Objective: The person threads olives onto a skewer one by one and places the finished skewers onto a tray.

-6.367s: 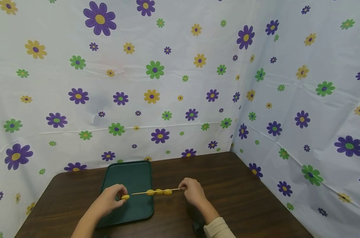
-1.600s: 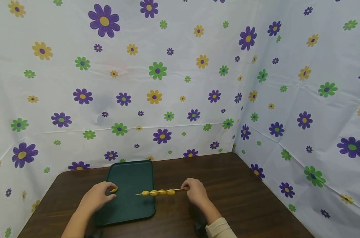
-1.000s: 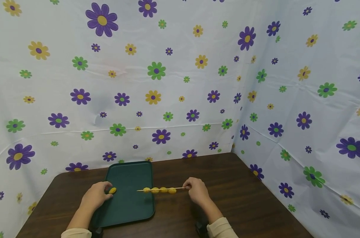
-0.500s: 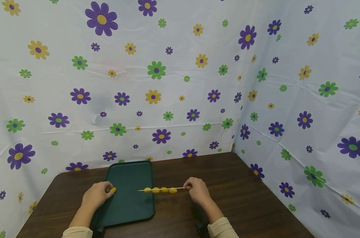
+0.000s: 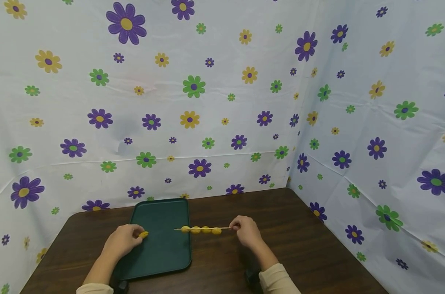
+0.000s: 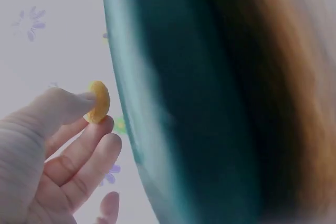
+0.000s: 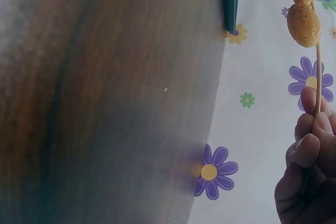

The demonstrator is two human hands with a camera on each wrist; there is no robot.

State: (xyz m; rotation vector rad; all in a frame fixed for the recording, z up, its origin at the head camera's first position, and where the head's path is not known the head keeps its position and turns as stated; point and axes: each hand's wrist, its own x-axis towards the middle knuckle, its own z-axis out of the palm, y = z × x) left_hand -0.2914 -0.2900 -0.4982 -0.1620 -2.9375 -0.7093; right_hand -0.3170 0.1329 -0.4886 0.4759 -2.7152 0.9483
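My left hand (image 5: 121, 241) pinches a small yellow oval piece of food (image 5: 144, 234) over the left part of a dark green tray (image 5: 163, 255). In the left wrist view the rough-skinned piece (image 6: 100, 103) sits between thumb and fingertips. My right hand (image 5: 247, 232) holds the right end of a thin wooden skewer (image 5: 226, 228), level, its bare tip pointing left over the tray. Several similar yellow pieces (image 5: 195, 230) are threaded in a row on the skewer. The right wrist view shows wrinkled golden ovals (image 7: 303, 24) on the skewer (image 7: 318, 72) beyond my fingertips.
The tray lies on a dark brown wooden table (image 5: 281, 245). A flowered white cloth (image 5: 222, 134) hangs along the table's back and right sides. A tiny crumb (image 7: 166, 89) lies on the table in the right wrist view.
Since 6.4 s ago, one more piece has joined the three on the skewer, and my left hand has another piece. Most recently the right hand has raised the skewer slightly and moved it right.
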